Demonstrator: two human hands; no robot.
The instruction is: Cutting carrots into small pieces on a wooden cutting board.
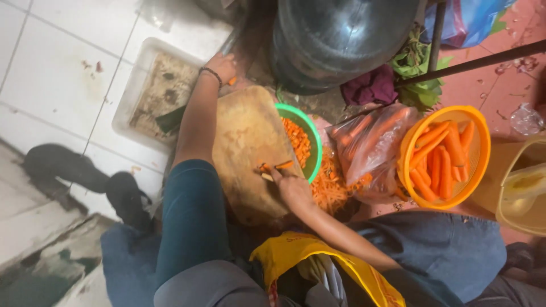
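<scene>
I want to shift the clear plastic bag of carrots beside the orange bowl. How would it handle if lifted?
The plastic bag looks thin and crumpled, so it would probably sag and go floppy. It bulges with whole carrots, so likely heavy for its size. Its mouth seems open toward the orange bowl, so carrots might slide out.

Thin orange carrot sticks [277,166] lie on the round wooden board [244,142], pinched at one end by fingertips.

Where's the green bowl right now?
In the head view, the green bowl sits just right of the cutting board, holding chopped carrot, with the bagged carrots on its other side.
</scene>
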